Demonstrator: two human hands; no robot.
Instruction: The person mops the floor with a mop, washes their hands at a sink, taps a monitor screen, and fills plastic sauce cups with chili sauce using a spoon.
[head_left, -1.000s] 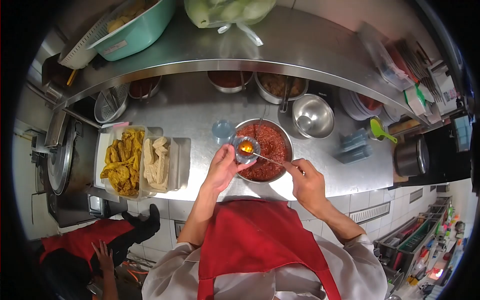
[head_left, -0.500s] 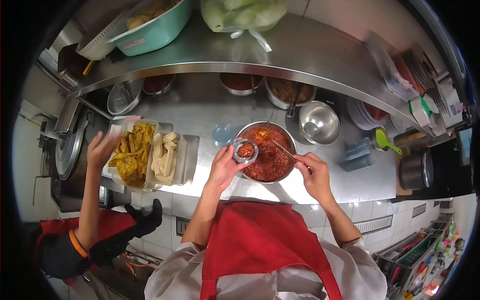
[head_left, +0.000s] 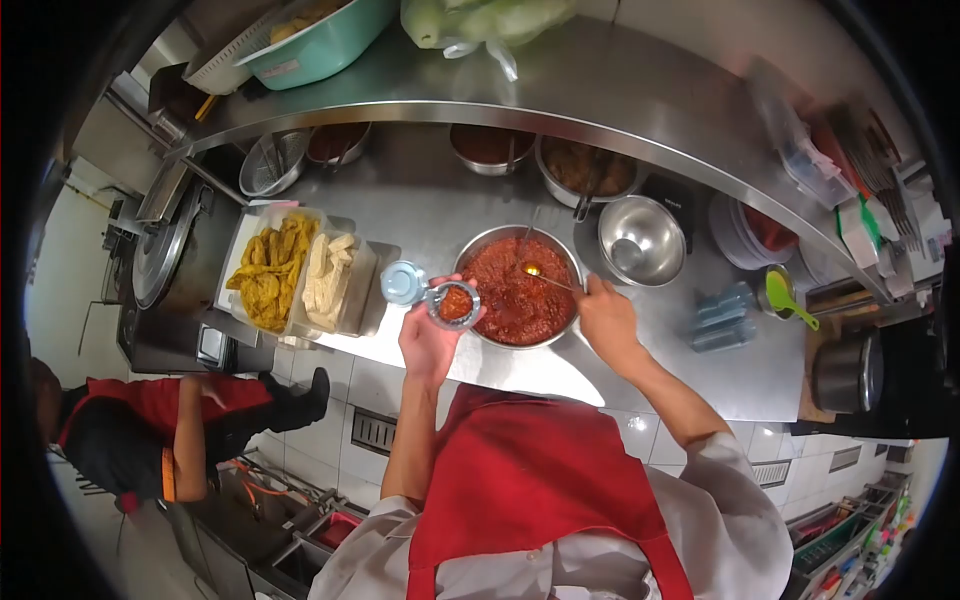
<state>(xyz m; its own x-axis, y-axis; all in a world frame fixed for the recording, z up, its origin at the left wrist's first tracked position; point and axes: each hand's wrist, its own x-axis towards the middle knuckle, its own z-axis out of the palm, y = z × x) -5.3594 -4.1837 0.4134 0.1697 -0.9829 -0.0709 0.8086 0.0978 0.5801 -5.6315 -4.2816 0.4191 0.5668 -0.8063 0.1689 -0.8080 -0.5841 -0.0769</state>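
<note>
My left hand (head_left: 428, 345) grips a small clear plastic cup (head_left: 442, 318) partly filled with red sauce (head_left: 455, 303). Its pale, see-through lid (head_left: 403, 283) hangs open to the left, seemingly joined to the rim. Closed around the handle of a metal spoon (head_left: 532, 269) is my right hand (head_left: 608, 320). The spoon's tip is at the sauce, near the middle of a steel bowl (head_left: 470, 245) of chunky red sauce (head_left: 500, 305). A second thin utensil handle (head_left: 531, 222) leans at the bowl's far rim.
Left are tubs of yellow pieces (head_left: 268, 270) and pale strips (head_left: 328, 280). A bare steel bowl (head_left: 640, 240), stacked plastic cups (head_left: 722, 318) and a green spoon (head_left: 795, 300) lie right. A steel shelf (head_left: 520, 118) overhangs several pans. A co-worker (head_left: 150, 430) is at left.
The cup and lid have moved left, toward the bowl's near-left edge. The spoon in my right hand has shifted and now shows less sauce on it. The co-worker's arm has withdrawn from the yellow pieces.
</note>
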